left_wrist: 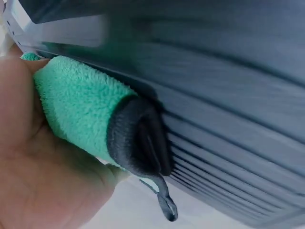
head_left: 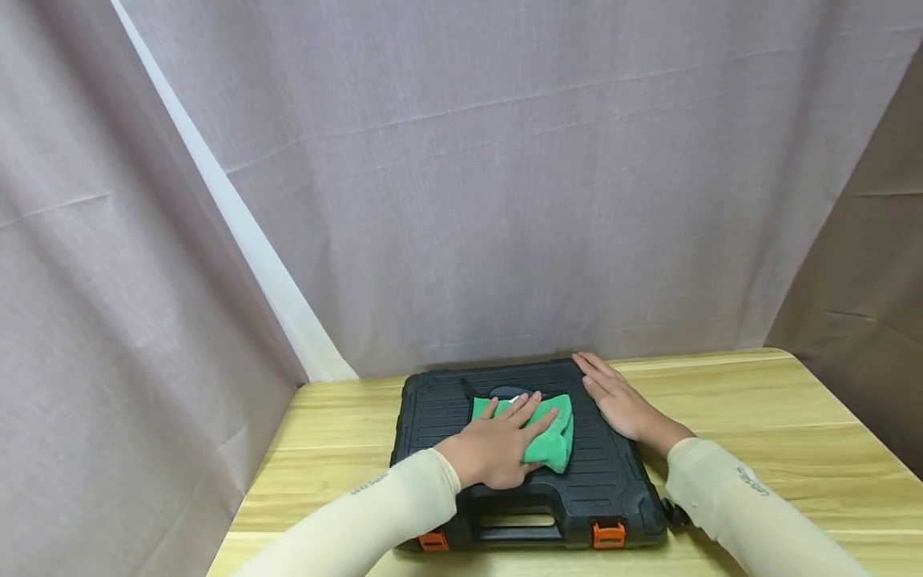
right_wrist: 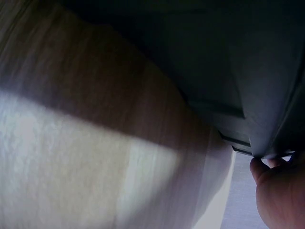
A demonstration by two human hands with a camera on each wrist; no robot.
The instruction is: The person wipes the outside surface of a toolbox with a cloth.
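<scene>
Left hand [head_left: 493, 449] presses flat, fingers straight, on the folded green microfibre cloth [head_left: 551, 437], which sits mid-lid on the black ribbed plastic tool case [head_left: 433, 409]. Right hand [head_left: 620, 401] lies open and flat along the case's far right edge. Case rests on the pale wooden table [head_left: 764, 433], orange latches [head_left: 609, 534] nearest us

Cream sleeves [head_left: 404, 501] — small grey lettering
</scene>
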